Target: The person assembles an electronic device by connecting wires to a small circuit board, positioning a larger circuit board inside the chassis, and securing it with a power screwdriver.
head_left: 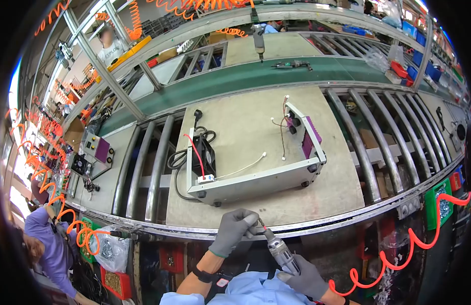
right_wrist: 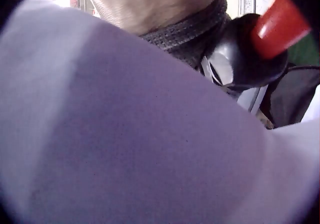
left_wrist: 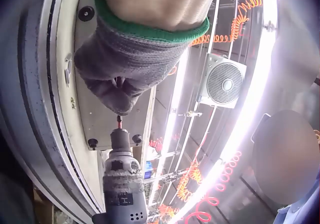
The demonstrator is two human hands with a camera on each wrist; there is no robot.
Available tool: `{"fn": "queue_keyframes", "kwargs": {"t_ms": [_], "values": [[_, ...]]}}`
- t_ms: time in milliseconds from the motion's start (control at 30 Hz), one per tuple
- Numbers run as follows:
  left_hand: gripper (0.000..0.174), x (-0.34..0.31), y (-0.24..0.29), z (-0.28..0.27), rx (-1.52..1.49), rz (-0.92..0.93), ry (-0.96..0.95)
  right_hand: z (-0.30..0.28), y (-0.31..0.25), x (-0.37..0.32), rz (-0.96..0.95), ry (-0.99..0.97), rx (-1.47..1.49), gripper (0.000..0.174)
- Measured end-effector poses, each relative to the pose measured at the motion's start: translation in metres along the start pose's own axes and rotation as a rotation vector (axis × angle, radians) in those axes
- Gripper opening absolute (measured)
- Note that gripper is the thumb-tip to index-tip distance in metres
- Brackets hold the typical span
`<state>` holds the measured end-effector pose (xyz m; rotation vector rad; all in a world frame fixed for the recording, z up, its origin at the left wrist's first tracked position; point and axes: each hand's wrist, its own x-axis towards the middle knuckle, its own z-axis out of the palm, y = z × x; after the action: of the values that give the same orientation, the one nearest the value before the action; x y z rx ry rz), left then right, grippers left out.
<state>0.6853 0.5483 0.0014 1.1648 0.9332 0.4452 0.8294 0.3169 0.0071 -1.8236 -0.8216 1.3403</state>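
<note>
My gloved right hand [head_left: 307, 278] grips a power screwdriver [head_left: 281, 253] around its grey body, its bit pointing up and left. At the bit's tip, the gloved left hand [head_left: 234, 230] has thumb and fingers pinched together; in the left wrist view the bit [left_wrist: 119, 121] runs right up to those fingertips. Whatever sits between them is hidden by the glove. Beyond the hands, a grey metal case frame [head_left: 256, 182] lies on a board, with a black fan [head_left: 207, 155], a purple panel [head_left: 311, 137] and loose wires. The right wrist view is mostly covered by blue cloth [right_wrist: 150, 124].
The board [head_left: 235, 119] lies over metal rollers [head_left: 365, 147]. Two small screws [head_left: 262, 210] lie near its front edge. A red coiled hose [head_left: 383, 269] hangs at right. A green bin [head_left: 438, 203] of screws stands right; another person [head_left: 47, 244] is at left.
</note>
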Motion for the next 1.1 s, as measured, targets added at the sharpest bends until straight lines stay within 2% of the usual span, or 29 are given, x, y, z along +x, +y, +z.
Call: {"fn": "queue_keyframes", "kwargs": {"t_ms": [133,267,400,500,600,700,800,867,900,1000,1067,1100], "values": [[0.023,-0.006,-0.01,-0.012,-0.016,-0.086,-0.012,0.001,0.001,-0.003,-0.02,-0.056,-0.033,0.061],[0.027,-0.01,-0.018,-0.035,0.035,-0.119,-0.138,0.0,0.003,-0.004,0.012,-0.147,-0.002,0.06],[0.028,-0.019,-0.019,-0.046,0.072,-0.171,-0.134,0.004,0.0,-0.005,0.004,-0.206,0.03,0.059],[0.026,-0.022,-0.021,-0.053,0.047,-0.15,-0.155,0.009,0.014,0.001,-0.117,-0.217,0.007,0.058],[0.026,-0.027,-0.02,-0.061,0.005,-0.139,-0.199,-0.002,-0.001,0.005,0.282,-0.487,0.234,0.057],[0.027,-0.028,-0.025,-0.062,-0.041,-0.128,-0.184,-0.005,-0.004,0.007,0.314,-0.537,0.324,0.058],[0.027,-0.025,-0.027,-0.047,-0.056,-0.114,-0.097,0.009,-0.006,0.003,0.177,-0.356,0.27,0.056],[0.029,-0.02,-0.03,-0.045,-0.083,-0.143,-0.062,0.019,0.022,0.011,-0.142,-0.21,0.037,0.055],[0.029,-0.019,-0.032,-0.047,-0.102,-0.117,-0.103,0.021,0.035,0.015,-0.302,-0.132,-0.08,0.055],[0.029,-0.02,-0.04,-0.057,-0.184,-0.071,-0.209,-0.002,0.003,0.012,0.303,-0.518,0.319,0.056],[0.029,-0.021,-0.042,-0.059,-0.274,-0.07,-0.248,0.0,0.005,0.011,0.309,-0.497,0.331,0.054],[0.03,-0.02,-0.042,-0.055,-0.234,-0.077,-0.181,0.002,0.006,0.01,0.312,-0.489,0.338,0.054]]}}
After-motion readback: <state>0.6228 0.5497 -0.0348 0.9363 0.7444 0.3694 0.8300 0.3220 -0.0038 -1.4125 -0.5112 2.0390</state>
